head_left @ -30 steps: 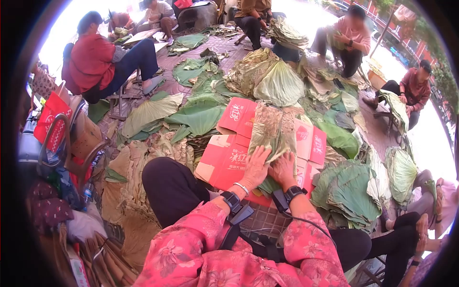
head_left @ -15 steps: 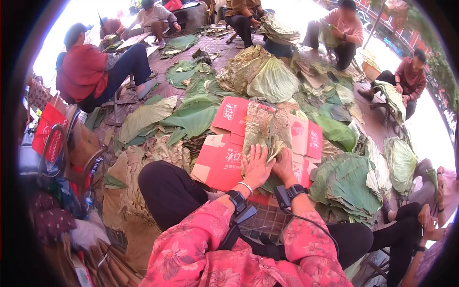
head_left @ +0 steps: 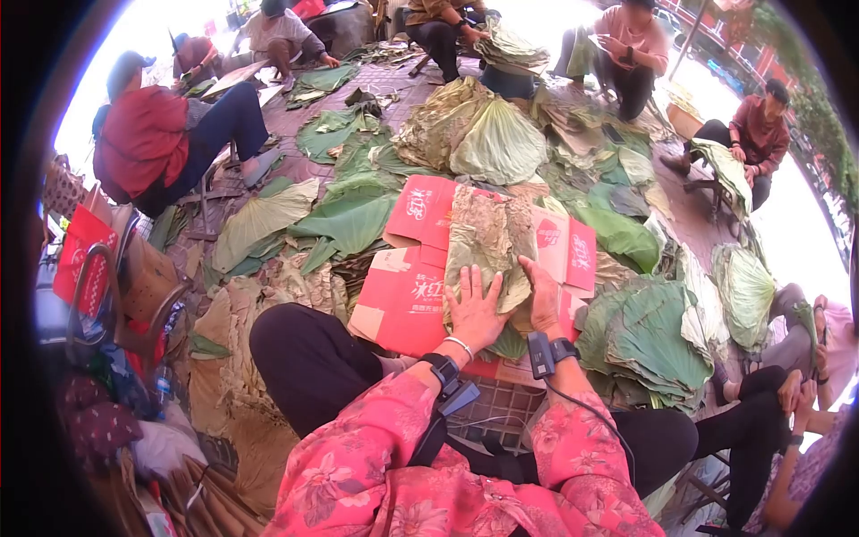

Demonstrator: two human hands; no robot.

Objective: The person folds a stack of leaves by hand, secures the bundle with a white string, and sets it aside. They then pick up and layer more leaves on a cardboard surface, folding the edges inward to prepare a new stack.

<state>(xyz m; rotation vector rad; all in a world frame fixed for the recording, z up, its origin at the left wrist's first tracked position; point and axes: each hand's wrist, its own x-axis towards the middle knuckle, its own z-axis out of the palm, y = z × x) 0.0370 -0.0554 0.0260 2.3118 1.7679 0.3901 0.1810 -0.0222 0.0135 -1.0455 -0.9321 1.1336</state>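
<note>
A folded, dried brown-green lotus leaf (head_left: 488, 237) lies lengthwise on a flattened red cardboard box (head_left: 394, 309) in front of my knees. My left hand (head_left: 477, 311) rests flat on the lower part of the leaf, its fingers spread and pointing away from me. Along the leaf's right edge, my right hand (head_left: 543, 297) touches the side with its fingers stretched out; its palm side is partly hidden. Both wrists carry black strapped devices. Below my hands, a bit of greener leaf (head_left: 510, 344) sticks out over the box's near edge.
Stacked green lotus leaves (head_left: 658, 336) lie to my right, and a large pale pile (head_left: 497, 134) stands ahead. Dried leaves (head_left: 268, 309) cover the ground at left, near a chair with bags (head_left: 85, 251). Several people sit around, one close at right (head_left: 805, 421).
My right hand has moved up along the leaf's right edge and its fingers have straightened. The crumpled flap near my fingers now lies flatter. My left hand stays on the leaf.
</note>
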